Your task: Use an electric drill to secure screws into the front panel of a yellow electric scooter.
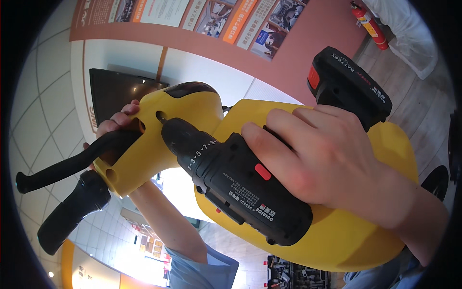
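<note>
Two hands [315, 154], one drill [252, 190]

the person shows one left hand [108, 126] and one right hand [317, 154], two in all. there is one black drill [240, 183] with one battery pack [353, 79]. one yellow front housing [144, 156] has three visible round holes [111, 174], one brake lever [72, 164] and one handlebar grip [72, 216]. beyond these come one dark screen [113, 94], one red fire extinguisher [371, 26], one white draped sheet [409, 38] and one open case [268, 277], its small contents too crowded to number.
</note>
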Motion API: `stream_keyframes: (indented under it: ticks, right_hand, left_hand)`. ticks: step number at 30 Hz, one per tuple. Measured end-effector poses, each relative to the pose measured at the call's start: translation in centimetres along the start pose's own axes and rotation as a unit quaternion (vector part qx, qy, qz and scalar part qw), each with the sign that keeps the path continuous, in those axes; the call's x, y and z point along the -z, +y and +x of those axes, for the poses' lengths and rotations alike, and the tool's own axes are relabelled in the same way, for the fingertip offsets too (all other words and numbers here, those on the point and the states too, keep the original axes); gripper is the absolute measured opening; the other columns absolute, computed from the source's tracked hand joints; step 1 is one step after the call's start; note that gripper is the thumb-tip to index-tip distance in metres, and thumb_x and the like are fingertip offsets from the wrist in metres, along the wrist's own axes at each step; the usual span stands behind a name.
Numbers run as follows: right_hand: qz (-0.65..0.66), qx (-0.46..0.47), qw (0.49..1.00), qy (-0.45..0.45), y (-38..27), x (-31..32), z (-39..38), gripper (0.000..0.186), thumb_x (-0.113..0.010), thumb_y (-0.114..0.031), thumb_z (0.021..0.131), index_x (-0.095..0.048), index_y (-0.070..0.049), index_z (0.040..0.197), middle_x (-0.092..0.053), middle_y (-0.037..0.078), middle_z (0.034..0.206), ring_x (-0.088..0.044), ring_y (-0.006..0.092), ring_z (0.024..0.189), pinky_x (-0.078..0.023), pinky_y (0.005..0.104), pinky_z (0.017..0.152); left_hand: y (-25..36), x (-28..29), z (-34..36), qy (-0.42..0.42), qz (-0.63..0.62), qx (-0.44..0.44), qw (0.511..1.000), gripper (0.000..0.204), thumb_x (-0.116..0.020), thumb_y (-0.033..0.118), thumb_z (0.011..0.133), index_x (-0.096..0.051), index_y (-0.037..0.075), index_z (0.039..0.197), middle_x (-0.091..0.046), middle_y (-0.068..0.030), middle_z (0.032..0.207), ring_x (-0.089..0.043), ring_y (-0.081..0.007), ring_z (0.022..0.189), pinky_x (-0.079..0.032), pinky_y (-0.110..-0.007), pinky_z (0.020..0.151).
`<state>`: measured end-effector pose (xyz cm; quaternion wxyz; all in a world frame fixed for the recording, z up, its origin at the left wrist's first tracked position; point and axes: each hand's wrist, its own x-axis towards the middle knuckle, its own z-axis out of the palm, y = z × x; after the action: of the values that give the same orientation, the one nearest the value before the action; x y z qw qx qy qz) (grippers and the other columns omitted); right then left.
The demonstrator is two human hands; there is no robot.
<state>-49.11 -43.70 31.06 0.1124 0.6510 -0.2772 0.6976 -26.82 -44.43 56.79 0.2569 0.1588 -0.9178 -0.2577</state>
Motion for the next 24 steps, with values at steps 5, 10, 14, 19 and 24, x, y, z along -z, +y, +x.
stream_keyframes:
  ticks: [5, 10, 14, 19, 24]
  right_hand:
    - [-0.006, -0.005, 1.0, 0.014, 0.0, -0.4, -0.1, 0.037, -0.072, -0.017, 0.067, -0.062, -0.006, 0.1, -0.053, 0.003, 0.076, -0.059, 0.018, 0.061, -0.048, 0.0294, 0.056]
    - [0.044, -0.053, 0.997, -0.039, 0.2, -0.4, 0.2, 0.037, -0.072, -0.017, 0.065, -0.062, -0.008, 0.1, -0.052, 0.003, 0.076, -0.057, 0.0172, 0.06, -0.046, 0.0282, 0.057]
    - [-0.006, -0.033, 0.999, -0.012, -0.6, 0.1, 0.0, 0.035, -0.071, -0.016, 0.065, -0.063, -0.008, 0.097, -0.052, 0.002, 0.075, -0.054, 0.0162, 0.058, -0.043, 0.0273, 0.055]
    - [-0.055, -0.019, 0.998, 0.002, -0.8, 0.0, -0.1, 0.028, -0.069, -0.015, 0.065, -0.063, -0.008, 0.091, -0.05, 0.001, 0.074, -0.05, 0.0152, 0.056, -0.042, 0.0271, 0.053]
    - [-0.046, -0.023, 0.999, 0.002, -0.7, -0.2, -0.1, 0.026, -0.068, -0.014, 0.065, -0.062, -0.008, 0.089, -0.049, 0.001, 0.073, -0.051, 0.0156, 0.056, -0.042, 0.0274, 0.053]
  left_hand:
    - [0.0, 0.2, -0.2, -0.04, 0.012, 0.013, 0.999, 0.06, -0.037, 0.064, 0.091, -0.06, 0.013, 0.114, -0.062, -0.0101, 0.115, -0.046, -0.0299, 0.126, -0.021, -0.045, 0.116]
    - [0.1, -0.2, -0.5, 0.021, -0.031, 0.003, 0.999, 0.072, -0.04, 0.074, 0.084, -0.064, 0.009, 0.103, -0.063, -0.0156, 0.108, -0.05, -0.0367, 0.12, -0.018, -0.044, 0.117]
    - [0.1, 0.5, -0.6, 0.021, -0.025, 0.01, 0.999, 0.07, -0.045, 0.074, 0.082, -0.063, 0.01, 0.105, -0.062, -0.0151, 0.111, -0.05, -0.0355, 0.121, -0.017, -0.043, 0.117]
    - [0.5, 1.3, -0.4, -0.045, 0.036, 0.021, 0.998, 0.056, -0.053, 0.064, 0.085, -0.061, 0.014, 0.109, -0.062, -0.009, 0.115, -0.044, -0.0271, 0.127, -0.021, -0.039, 0.117]
    - [0.0, 0.9, 0.0, -0.057, 0.024, 0.02, 0.998, 0.053, -0.056, 0.061, 0.085, -0.061, 0.013, 0.109, -0.062, -0.0086, 0.115, -0.044, -0.0263, 0.127, -0.021, -0.04, 0.117]
